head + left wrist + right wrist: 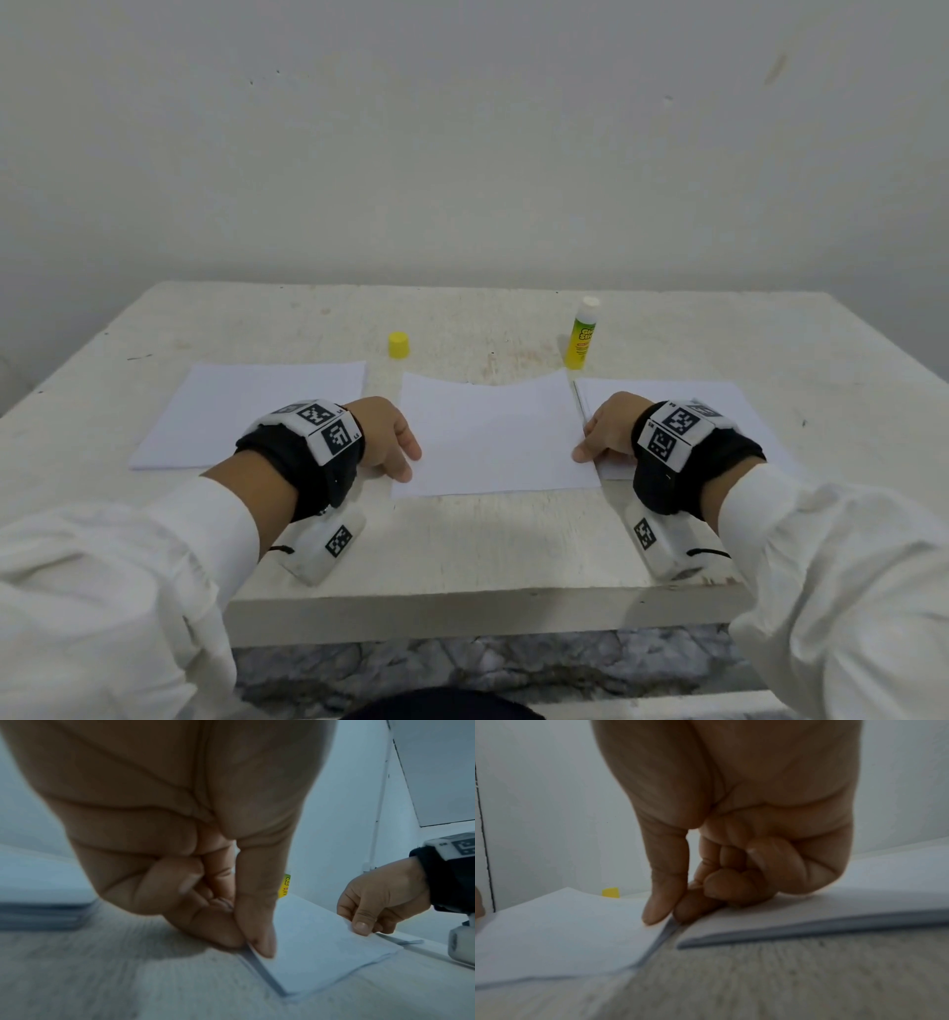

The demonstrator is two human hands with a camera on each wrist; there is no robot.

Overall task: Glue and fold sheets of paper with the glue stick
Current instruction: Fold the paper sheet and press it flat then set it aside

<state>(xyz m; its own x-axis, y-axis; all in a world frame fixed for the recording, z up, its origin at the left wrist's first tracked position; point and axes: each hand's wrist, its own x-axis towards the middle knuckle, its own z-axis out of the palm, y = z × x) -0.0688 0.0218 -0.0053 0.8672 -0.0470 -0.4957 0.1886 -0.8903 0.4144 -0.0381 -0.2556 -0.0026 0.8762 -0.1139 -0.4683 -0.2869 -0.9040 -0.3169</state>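
Both short edges of the middle sheet (493,437) are pinched: left hand (387,442) at frame left, right hand (606,429) opposite. Its long axis is seen running left-right between them, far edge curled up.

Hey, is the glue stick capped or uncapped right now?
Uncapped. The glue stick stands upright with its white tip bare, and its yellow cap sits apart to the left on the table.

Plain white sheet of paper (493,437); yellow-and-green glue stick (581,336) with white tip; small yellow plastic cap (399,345); worn off-white table (462,545); black wristbands (303,462) carrying black-and-white square-patterned markers; white sleeves (102,591).
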